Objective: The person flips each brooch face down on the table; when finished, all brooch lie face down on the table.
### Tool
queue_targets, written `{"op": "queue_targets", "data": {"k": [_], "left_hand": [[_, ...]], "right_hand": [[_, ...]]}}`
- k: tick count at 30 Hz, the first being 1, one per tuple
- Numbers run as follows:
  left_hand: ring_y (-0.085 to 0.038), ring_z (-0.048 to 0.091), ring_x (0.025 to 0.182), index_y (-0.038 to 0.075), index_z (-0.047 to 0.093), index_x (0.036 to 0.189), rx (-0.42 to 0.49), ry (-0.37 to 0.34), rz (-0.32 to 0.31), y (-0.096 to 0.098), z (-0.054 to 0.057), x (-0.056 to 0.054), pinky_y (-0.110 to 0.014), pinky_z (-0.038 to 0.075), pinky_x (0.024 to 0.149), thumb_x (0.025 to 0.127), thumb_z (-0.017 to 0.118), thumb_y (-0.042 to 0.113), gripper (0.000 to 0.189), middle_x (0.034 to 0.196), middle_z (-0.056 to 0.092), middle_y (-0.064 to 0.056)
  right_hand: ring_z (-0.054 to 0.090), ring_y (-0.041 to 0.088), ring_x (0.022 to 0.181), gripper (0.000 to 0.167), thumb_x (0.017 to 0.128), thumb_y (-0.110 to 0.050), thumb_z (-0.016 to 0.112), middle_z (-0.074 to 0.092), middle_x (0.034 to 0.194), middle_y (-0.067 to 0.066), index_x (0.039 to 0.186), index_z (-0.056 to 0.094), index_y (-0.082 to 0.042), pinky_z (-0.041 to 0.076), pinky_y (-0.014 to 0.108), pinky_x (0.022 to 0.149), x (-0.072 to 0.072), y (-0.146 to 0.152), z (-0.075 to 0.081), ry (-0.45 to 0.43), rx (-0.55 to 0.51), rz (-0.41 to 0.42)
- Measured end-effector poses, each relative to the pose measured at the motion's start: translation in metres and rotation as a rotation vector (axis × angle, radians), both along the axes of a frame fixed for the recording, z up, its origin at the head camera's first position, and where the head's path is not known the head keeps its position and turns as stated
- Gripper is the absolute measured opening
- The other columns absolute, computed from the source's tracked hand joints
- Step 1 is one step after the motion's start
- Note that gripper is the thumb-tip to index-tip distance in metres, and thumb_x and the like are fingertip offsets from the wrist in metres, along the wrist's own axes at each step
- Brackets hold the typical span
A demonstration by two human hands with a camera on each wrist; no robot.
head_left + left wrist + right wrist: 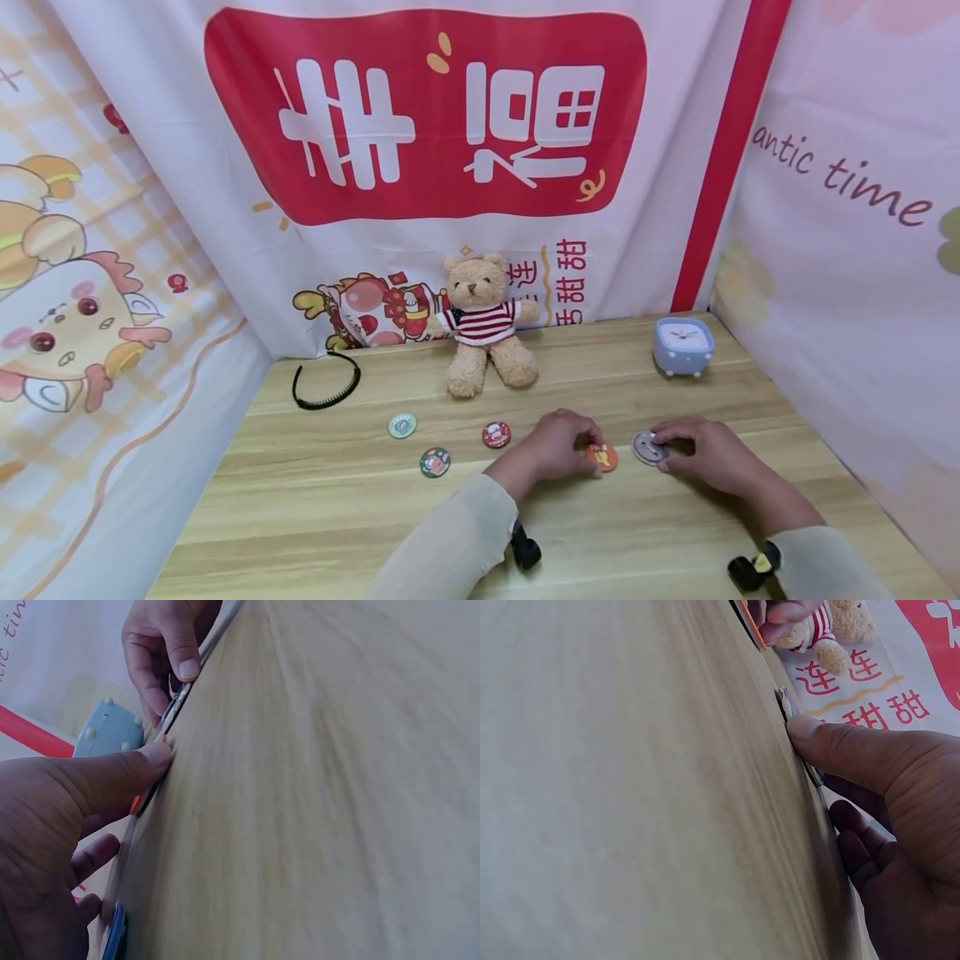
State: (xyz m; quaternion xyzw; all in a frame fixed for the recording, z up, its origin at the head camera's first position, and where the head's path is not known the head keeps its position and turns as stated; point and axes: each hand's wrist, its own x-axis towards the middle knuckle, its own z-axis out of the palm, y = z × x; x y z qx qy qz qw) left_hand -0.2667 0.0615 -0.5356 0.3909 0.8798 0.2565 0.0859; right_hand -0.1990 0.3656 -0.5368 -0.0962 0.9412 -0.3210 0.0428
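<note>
In the head view, my left hand (561, 446) pinches a round orange badge (602, 456) by its edge between thumb and fingers. The badge sits low at the tabletop; from the left wrist it shows as a thin orange edge beside the thumb (154, 757). My right hand (708, 454) grips a round grey badge (649, 448) at its right side, with the thumb (806, 729) on its near edge in the right wrist view. A small gap separates the two badges. Left of them lie a red badge (496, 434), a dark green badge (435, 462) and a light green badge (402, 425).
A teddy bear (483, 321) in a striped shirt sits at the table's back edge. A black headband (326, 383) lies back left, and a blue alarm clock (683, 346) stands back right. Printed cloth (435, 117) hangs behind the wooden table (315, 517).
</note>
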Motion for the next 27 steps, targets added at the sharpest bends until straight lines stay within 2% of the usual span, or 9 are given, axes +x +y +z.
{"op": "queue_targets", "data": {"k": [4,7,11,16,21,27], "left_hand": [[-0.004,0.064,0.116,0.028,0.082,0.11,-0.017,0.093,-0.057,-0.003,0.0,0.001,-0.028,0.045,0.116,0.092,0.09,0.035,0.021,0.116,0.077,0.018],[-0.004,0.065,0.12,0.029,0.083,0.112,-0.034,0.145,-0.077,-0.005,-0.001,0.002,-0.028,0.044,0.117,0.094,0.088,0.035,0.019,0.12,0.078,0.017],[-0.005,0.064,0.125,0.03,0.083,0.114,-0.043,0.158,-0.074,-0.008,-0.001,0.005,-0.031,0.043,0.12,0.096,0.086,0.036,0.019,0.124,0.078,0.017],[-0.006,0.065,0.125,0.029,0.083,0.115,-0.025,0.168,-0.074,-0.012,0.0,0.004,-0.03,0.044,0.119,0.096,0.086,0.034,0.019,0.125,0.078,0.016],[-0.005,0.067,0.12,0.028,0.083,0.115,-0.008,0.175,-0.069,-0.014,0.0,0.001,-0.027,0.045,0.116,0.095,0.087,0.032,0.021,0.121,0.079,0.015],[-0.002,0.066,0.119,0.03,0.083,0.115,-0.025,0.181,-0.069,-0.014,-0.002,0.003,-0.029,0.044,0.117,0.096,0.086,0.035,0.019,0.118,0.079,0.018]], "right_hand": [[0.061,0.043,0.138,0.031,0.091,-0.029,0.09,0.072,0.142,0.009,0.121,0.081,-0.027,0.045,0.071,0.115,0.001,-0.001,0.002,-0.009,-0.011,-0.017],[0.061,0.042,0.138,0.031,0.09,-0.028,0.091,0.072,0.143,0.009,0.119,0.081,-0.026,0.045,0.069,0.116,0.003,-0.006,0.004,0.001,-0.03,-0.034],[0.067,0.033,0.128,0.027,0.091,-0.023,0.09,0.076,0.134,0.004,0.116,0.082,-0.024,0.054,0.059,0.11,0.006,-0.026,0.011,0.039,-0.047,-0.007],[0.067,0.025,0.122,0.025,0.091,-0.022,0.09,0.077,0.126,-0.005,0.114,0.082,-0.028,0.055,0.056,0.107,0.001,-0.056,0.017,0.098,0.017,0.12],[0.062,0.021,0.118,0.026,0.087,-0.02,0.093,0.077,0.121,-0.013,0.107,0.082,-0.034,0.051,0.05,0.101,-0.008,-0.072,0.014,0.196,0.121,0.198],[0.062,0.019,0.115,0.023,0.086,-0.017,0.093,0.077,0.111,-0.019,0.098,0.081,-0.033,0.05,0.048,0.1,-0.012,-0.074,0.006,0.232,0.119,0.232]]}}
